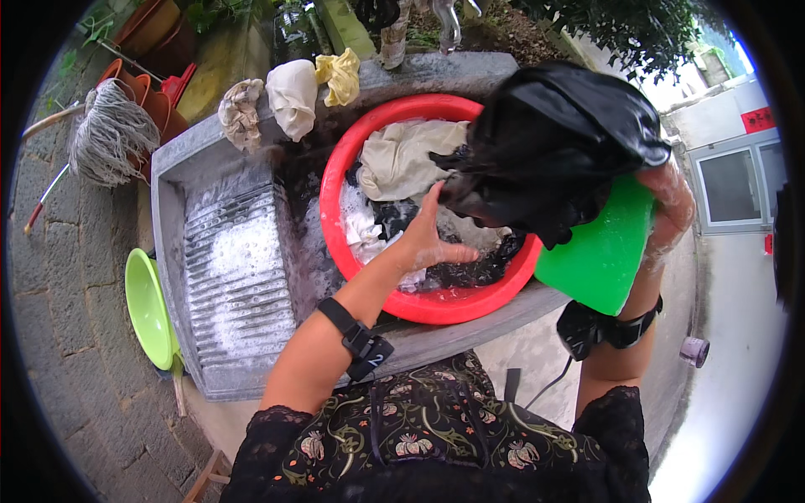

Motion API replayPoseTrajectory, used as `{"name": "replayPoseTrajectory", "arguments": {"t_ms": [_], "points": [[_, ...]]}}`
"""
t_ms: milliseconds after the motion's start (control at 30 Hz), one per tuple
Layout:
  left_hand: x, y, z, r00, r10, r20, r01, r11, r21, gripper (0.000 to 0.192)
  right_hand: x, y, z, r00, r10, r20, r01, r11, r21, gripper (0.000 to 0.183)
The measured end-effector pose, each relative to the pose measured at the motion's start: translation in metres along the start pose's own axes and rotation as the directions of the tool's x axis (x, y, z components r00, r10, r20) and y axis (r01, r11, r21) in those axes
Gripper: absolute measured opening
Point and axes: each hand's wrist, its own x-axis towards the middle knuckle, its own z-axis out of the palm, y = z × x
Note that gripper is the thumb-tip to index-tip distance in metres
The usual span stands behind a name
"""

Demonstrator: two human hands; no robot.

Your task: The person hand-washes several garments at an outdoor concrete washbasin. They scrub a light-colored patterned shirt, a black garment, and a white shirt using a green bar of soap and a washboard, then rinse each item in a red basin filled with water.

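A red plastic basin (434,308) sits in the stone sink, holding water and soaking clothes. In it lie a cream cloth (402,157), a white cloth (365,236) and dark cloth under the water. My right hand (673,204) grips the edge of a green plastic vessel or board (597,251), tilted at the basin's right rim. A wet black garment (560,138) is heaped over this green piece and hides much of it. My left hand (431,242) hovers over the basin, fingers spread, its fingertips close to the black garment; whether they touch is unclear.
A ribbed stone washboard (242,251) with suds forms the sink's left side. Three wrung cloths, including a white one (292,99), lie on the back ledge below a metal tap (449,28). A lime-green basin (148,308) leans outside, and a string mop (113,135) stands farther left.
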Motion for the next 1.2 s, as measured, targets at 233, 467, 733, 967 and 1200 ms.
{"name": "replayPoseTrajectory", "arguments": {"t_ms": [233,467,733,967,1200], "points": [[-0.036,0.053,-0.039,0.957,0.290,0.008,-0.073,0.269,-0.960,0.068,0.006,0.049,0.051,0.961,0.269,0.061,-0.275,0.908,0.316,0.056],[-0.141,0.045,-0.164,0.845,-0.027,-0.534,-0.457,0.482,-0.748,0.048,-0.040,0.181,0.137,0.623,0.737,0.262,-0.770,0.636,0.042,0.046],[-0.257,0.056,-0.251,0.702,-0.012,-0.712,0.170,0.974,0.151,0.049,-0.069,0.286,0.114,0.606,0.795,-0.019,-0.644,0.476,-0.599,0.027],[-0.267,0.070,-0.248,0.694,-0.664,-0.279,0.649,0.408,0.642,0.057,-0.043,0.291,0.071,0.636,0.733,-0.239,-0.645,0.336,-0.687,0.019],[-0.222,0.004,-0.268,0.580,-0.192,-0.792,0.799,0.324,0.507,0.062,-0.098,0.326,0.166,0.618,0.670,0.410,0.075,0.469,-0.880,0.051]]}}
